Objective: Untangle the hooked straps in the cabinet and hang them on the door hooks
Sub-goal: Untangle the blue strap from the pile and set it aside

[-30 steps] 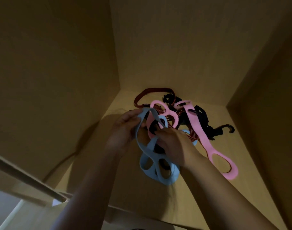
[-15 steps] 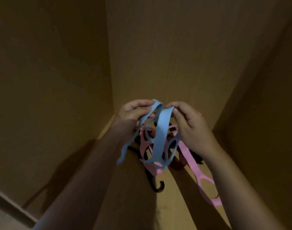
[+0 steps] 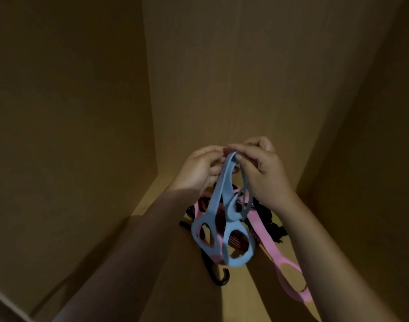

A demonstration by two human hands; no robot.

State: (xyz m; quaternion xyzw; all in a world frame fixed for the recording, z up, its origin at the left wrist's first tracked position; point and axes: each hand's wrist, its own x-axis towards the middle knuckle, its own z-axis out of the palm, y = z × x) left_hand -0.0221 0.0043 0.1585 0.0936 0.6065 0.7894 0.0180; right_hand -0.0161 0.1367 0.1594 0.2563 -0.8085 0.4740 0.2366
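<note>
Cabinet (image 3: 222, 89) interior: left hand (image 3: 199, 169), right hand (image 3: 265, 174) close together, each pinching top of blue strap (image 3: 218, 194), lifted above pile (image 3: 269, 220). Risk: lower loops appear caught with pink strap (image 3: 265, 232); hard pull could drag pile, snag hook (image 3: 222, 281). Blue strap's long axis runs 12 to 6, loops toward 6.

You face the inside of a wooden cabinet (image 3: 199, 43), its plain tan boards dimly lit. The back panel (image 3: 233, 89) rises straight ahead of you and meets the left side panel (image 3: 66, 112) at a sharp vertical corner. The right side panel (image 3: 384, 159) slants in, darker still. Below, the bottom board (image 3: 245, 298) catches the most light, with broad dark shadows crossing it. At your lower left a pale strip (image 3: 1, 303) cuts across the corner of view.
</note>
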